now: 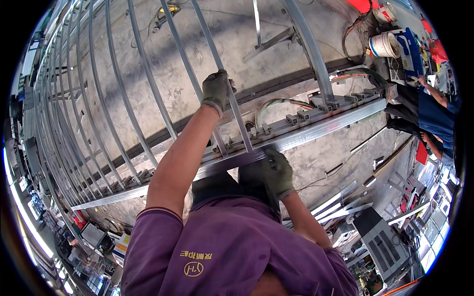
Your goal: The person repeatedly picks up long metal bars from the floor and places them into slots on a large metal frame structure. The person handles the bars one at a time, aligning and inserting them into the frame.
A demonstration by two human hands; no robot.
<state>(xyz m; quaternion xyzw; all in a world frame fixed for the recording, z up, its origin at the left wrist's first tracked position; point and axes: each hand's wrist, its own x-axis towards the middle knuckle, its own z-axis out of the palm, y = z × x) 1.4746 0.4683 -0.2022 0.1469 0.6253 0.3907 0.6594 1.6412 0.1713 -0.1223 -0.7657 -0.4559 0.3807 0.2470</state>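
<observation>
My left hand, in a dark grey-green work glove, is closed around an upright square metal bar partway along its length. The foot of that bar meets a long, shiny metal rail running across in front of my body. Against the near side of this rail, just right of the bar's foot, is my right hand in a similar glove. Its fingers are blurred and partly hidden, so their grip is unclear. More parallel bars stand in a row to the left along the rail.
Small metal blocks line a fixture behind the rail, with hoses near them. A thick metal tube rises at the right. White buckets stand at the far right, near another person. A grey machine is at the lower right.
</observation>
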